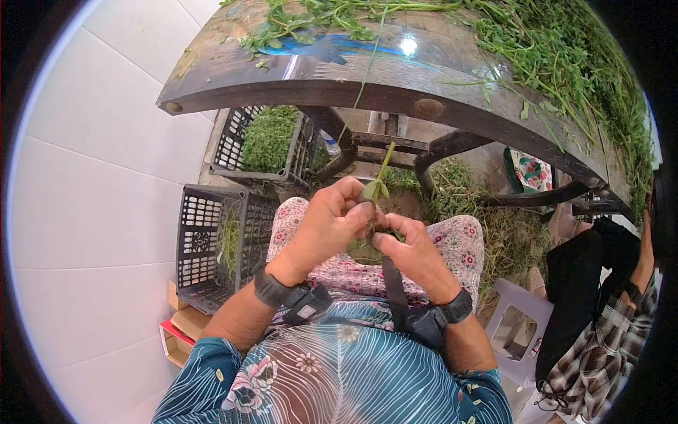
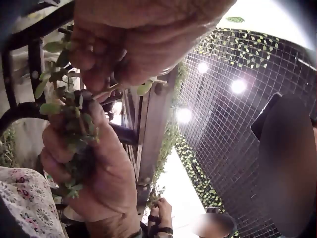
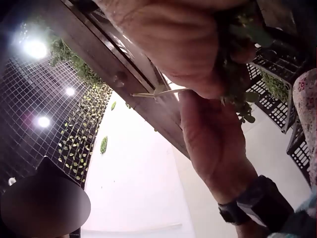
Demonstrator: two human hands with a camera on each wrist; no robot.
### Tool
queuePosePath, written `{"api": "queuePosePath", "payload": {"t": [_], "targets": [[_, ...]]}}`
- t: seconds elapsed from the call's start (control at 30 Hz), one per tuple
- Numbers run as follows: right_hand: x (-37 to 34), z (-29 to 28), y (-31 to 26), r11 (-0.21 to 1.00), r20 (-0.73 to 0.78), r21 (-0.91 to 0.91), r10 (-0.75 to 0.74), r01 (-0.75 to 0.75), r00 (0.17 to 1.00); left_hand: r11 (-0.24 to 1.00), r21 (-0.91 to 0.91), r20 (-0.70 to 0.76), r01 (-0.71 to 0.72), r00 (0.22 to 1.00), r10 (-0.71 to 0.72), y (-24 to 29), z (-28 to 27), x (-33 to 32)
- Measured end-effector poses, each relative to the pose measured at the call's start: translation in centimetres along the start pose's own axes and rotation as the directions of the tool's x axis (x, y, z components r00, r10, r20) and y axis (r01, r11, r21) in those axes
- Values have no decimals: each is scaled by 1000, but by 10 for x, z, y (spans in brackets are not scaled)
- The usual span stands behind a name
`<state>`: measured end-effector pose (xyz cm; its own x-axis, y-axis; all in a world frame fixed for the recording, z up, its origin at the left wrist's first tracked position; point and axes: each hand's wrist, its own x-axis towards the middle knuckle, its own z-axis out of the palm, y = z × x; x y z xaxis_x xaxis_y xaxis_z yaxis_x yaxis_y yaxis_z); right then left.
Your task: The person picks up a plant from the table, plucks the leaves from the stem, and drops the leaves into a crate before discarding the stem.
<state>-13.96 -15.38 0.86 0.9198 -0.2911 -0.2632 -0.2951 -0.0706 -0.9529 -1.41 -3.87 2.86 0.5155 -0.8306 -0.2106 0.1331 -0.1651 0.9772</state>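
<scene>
Both hands meet in front of the knees in the head view, working on a leafy green sprig (image 1: 383, 171) whose pale stem points up toward the table. My left hand (image 1: 328, 218) pinches it just under a pair of leaves near the top. Close beside it, my right hand (image 1: 415, 253) has thumb and fingers curled round the lower part. In the left wrist view, small rounded leaves (image 2: 83, 131) lie across the right hand's fingers (image 2: 111, 163). The right wrist view has the stem (image 3: 161, 92) sticking out between the hands, with the sprig's lower end partly hidden by them.
A dark-edged wooden table (image 1: 318, 81) stands ahead, bearing a large heap of greens (image 1: 565, 56) at right. Black crates hold greens (image 1: 270, 138) and sparse stems (image 1: 229, 240) at left. Plant litter (image 1: 455, 185) covers the floor under the table. A stool (image 1: 510, 318) and another person (image 1: 593, 304) are at right.
</scene>
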Motion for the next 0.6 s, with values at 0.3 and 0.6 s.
{"api": "queuePosePath", "payload": {"t": [0.3,0.6], "targets": [[4,5,10,937,-132,348,66,-16,989,990,-112,35,81,996,-78,5,11,2],[7,-25,12,484,-119,875,270,-28,955,870,-419,192,258,962,-193,11,-8,-3]]}}
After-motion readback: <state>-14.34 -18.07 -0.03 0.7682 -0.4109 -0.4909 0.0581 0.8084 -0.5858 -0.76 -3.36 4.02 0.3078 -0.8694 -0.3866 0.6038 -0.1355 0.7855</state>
